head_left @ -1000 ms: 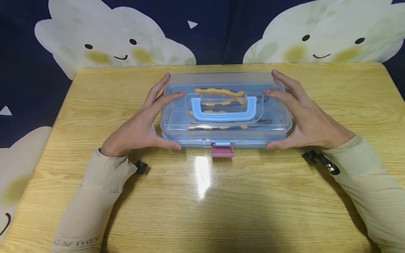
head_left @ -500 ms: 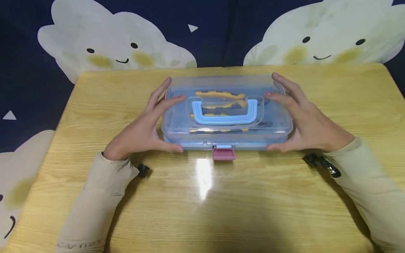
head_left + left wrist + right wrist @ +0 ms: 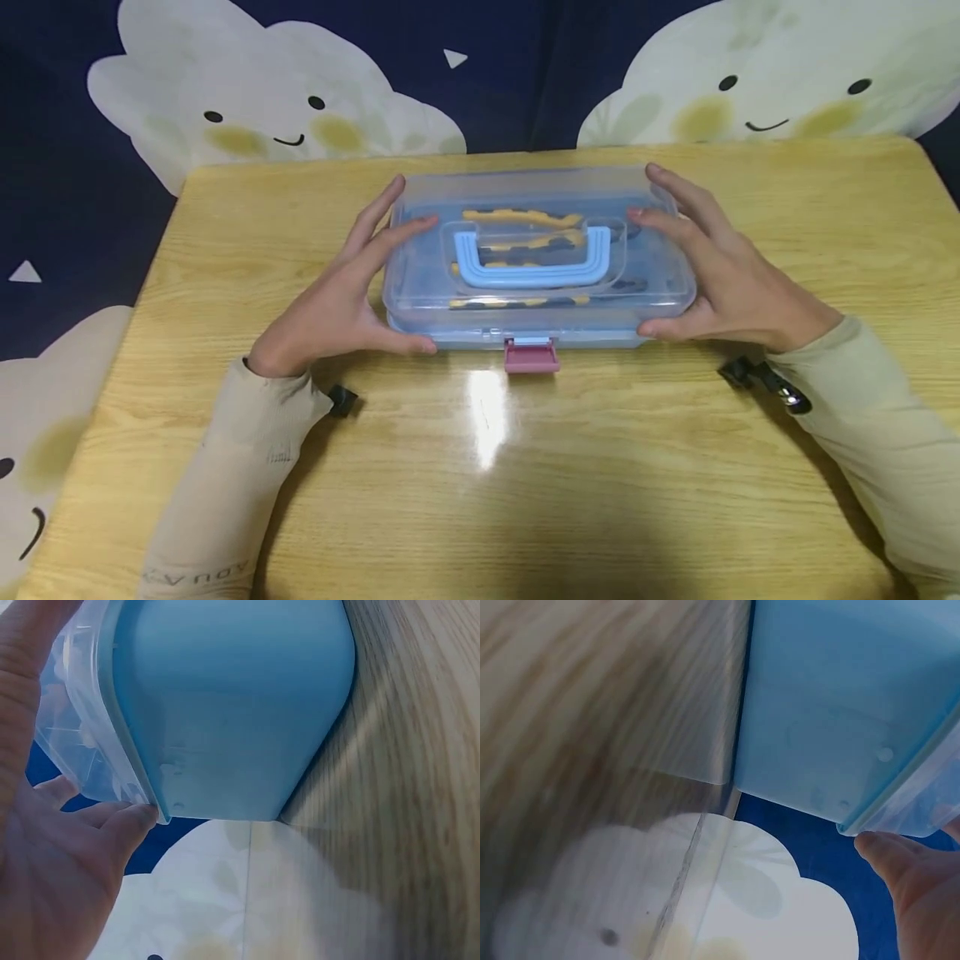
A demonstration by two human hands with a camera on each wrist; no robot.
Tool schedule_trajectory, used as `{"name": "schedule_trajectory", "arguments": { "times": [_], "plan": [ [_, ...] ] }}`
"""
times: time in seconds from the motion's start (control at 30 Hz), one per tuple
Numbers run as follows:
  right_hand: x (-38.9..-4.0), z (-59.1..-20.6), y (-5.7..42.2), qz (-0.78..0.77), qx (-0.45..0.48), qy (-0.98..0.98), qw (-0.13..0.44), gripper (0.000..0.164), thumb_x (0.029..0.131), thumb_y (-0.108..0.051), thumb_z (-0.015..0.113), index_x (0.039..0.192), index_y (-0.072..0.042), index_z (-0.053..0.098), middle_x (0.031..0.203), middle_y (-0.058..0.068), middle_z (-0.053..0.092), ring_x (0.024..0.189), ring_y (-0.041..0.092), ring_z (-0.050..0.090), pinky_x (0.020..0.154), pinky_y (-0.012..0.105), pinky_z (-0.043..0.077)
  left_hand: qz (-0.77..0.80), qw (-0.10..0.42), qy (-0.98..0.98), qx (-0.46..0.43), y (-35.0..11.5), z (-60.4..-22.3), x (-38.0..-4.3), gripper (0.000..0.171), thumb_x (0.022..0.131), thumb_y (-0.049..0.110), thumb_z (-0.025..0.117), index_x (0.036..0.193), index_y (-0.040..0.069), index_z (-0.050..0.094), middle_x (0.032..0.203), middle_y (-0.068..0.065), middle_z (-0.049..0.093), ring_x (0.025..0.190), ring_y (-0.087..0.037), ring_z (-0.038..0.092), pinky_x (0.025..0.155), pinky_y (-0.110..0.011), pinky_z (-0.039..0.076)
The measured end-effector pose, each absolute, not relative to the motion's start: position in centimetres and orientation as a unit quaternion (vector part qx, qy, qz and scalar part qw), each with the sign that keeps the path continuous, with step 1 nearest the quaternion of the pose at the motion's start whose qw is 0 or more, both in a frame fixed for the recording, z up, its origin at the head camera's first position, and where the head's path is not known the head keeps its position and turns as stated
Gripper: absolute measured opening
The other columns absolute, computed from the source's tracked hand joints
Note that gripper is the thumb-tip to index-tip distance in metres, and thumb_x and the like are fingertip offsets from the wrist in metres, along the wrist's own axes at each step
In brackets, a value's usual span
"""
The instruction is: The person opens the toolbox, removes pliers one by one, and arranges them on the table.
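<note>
A plastic storage box (image 3: 480, 321) with a clear lid and a blue base stands on the table in the head view. Its blue carry handle (image 3: 534, 276) lies folded down on the lid, and a pink latch (image 3: 531, 357) juts out, flipped open, at the front. My left hand (image 3: 330, 304) grips the left end, thumb at the front edge and fingers spread over the lid to the back. At the other end my right hand (image 3: 738, 279) holds it the same way. Both wrist views show fingertips at the lid's rim, above the blue base (image 3: 232, 712).
Through the lid show several long yellow-and-dark things (image 3: 521, 218). The wooden table (image 3: 480, 517) reaches to a dark blue cloth (image 3: 510, 83) with white cloud faces behind it. Black straps (image 3: 765, 385) sit at the wrists.
The right thumb has shifted slightly upward on the box's front. Otherwise hands and box keep their places; the head view sways a little.
</note>
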State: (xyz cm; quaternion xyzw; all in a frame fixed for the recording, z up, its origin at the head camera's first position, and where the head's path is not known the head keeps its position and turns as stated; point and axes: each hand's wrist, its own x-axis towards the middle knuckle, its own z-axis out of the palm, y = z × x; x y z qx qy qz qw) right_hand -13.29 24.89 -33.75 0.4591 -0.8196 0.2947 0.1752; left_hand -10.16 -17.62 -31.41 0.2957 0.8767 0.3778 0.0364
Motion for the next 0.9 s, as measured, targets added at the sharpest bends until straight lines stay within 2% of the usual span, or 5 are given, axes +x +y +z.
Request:
{"name": "schedule_trajectory", "arguments": {
  "times": [0.1, 0.33, 0.53, 0.8, 0.9],
  "plan": [
    [-13.2, -33.8, 24.9, 0.293, 0.458, -0.820, 0.180, 0.105, 0.081, -0.083, 0.063, 0.144, 0.000, 0.049, 0.164, 0.029, 0.030, 0.147, 0.009, 0.046, 0.128, 0.026, 0.029, 0.370, 0.041, 0.880, 0.294, -17.6, -31.3, -10.0, 0.120, 0.063, 0.034, 0.101, 0.162, 0.035, 0.033, 0.175, 0.014, -0.009, 0.165, -0.017, 0.004, 0.117, -0.068, 0.040],
    [-13.3, -33.5, 24.6, 0.294, 0.465, -0.811, 0.198, 0.101, 0.084, -0.082, 0.062, 0.144, -0.002, 0.051, 0.160, 0.031, 0.036, 0.154, 0.029, 0.036, 0.127, 0.024, 0.027, 0.358, 0.058, 0.886, 0.290, -17.6, -30.9, -9.7, 0.118, 0.067, 0.037, 0.099, 0.162, 0.040, 0.029, 0.175, 0.013, -0.013, 0.165, -0.023, 0.007, 0.116, -0.065, 0.043],
    [-13.1, -33.6, 24.5, 0.311, 0.478, -0.792, 0.218, 0.098, 0.084, -0.078, 0.065, 0.141, 0.001, 0.056, 0.155, 0.035, 0.039, 0.149, 0.028, 0.045, 0.127, 0.022, 0.030, 0.347, 0.059, 0.888, 0.297, -17.5, -30.8, -9.5, 0.118, 0.069, 0.039, 0.098, 0.163, 0.037, 0.028, 0.175, 0.010, -0.014, 0.164, -0.031, 0.013, 0.113, -0.064, 0.047],
    [-12.8, -33.1, 24.6, 0.316, 0.485, -0.779, 0.242, 0.098, 0.083, -0.079, 0.066, 0.134, 0.004, 0.061, 0.148, 0.036, 0.046, 0.146, 0.035, 0.047, 0.127, 0.025, 0.032, 0.321, 0.058, 0.890, 0.318, -17.4, -30.2, -9.1, 0.121, 0.068, 0.044, 0.097, 0.164, 0.034, 0.025, 0.175, 0.002, -0.013, 0.164, -0.031, 0.008, 0.109, -0.060, 0.052],
    [-12.6, -33.0, 24.7, 0.317, 0.487, -0.776, 0.246, 0.099, 0.082, -0.081, 0.066, 0.132, 0.004, 0.063, 0.145, 0.037, 0.048, 0.144, 0.034, 0.048, 0.125, 0.022, 0.032, 0.306, 0.067, 0.895, 0.318, -17.3, -29.8, -8.8, 0.119, 0.069, 0.048, 0.096, 0.164, 0.033, 0.026, 0.175, 0.000, -0.011, 0.162, -0.035, 0.017, 0.103, -0.054, 0.057]
  ]
}}
